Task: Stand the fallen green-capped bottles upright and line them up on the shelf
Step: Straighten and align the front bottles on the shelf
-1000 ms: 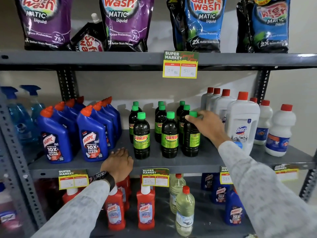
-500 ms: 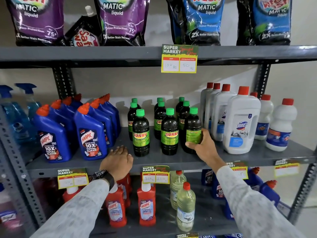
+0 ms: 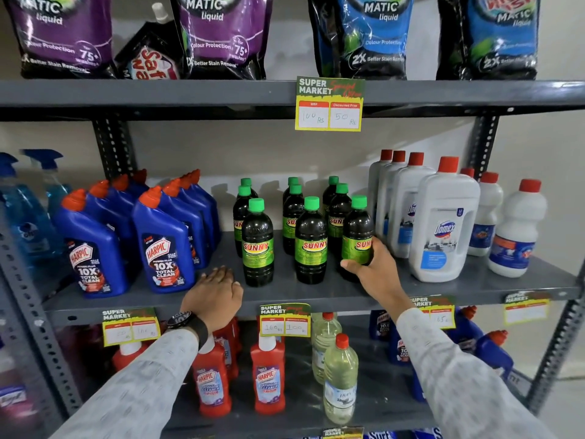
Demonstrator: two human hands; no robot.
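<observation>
Left hand: flat and released, palm down on the grey metal shelf, holding nothing, just left of the front-left green-capped bottle. Further left of that hand, blue angled-neck cleaner bottles with orange caps, glossy hard plastic.

Between the hands: the front-middle bottle, upright like its neighbour; dark smooth cylinder, rounded shoulder, ribbed green screw cap, green paper label facing out.

Right hand: wrapped round the lower body of the front-right bottle, thumb across the front under the label, fingers behind. Bottle upright on the shelf; label turned partly away to the right.

Behind the hands: more green-capped bottles in three files, all standing; none seen lying down.

Step in hand, by the look of it: final lining-up, last front bottle. Next move likely a small twist to bring the label forward and a nudge level with the other two, then letting go gently; tall narrow shape, easily tipped.

Right of the right hand: bulky white handled jug, red cap, matte plastic, near.
</observation>
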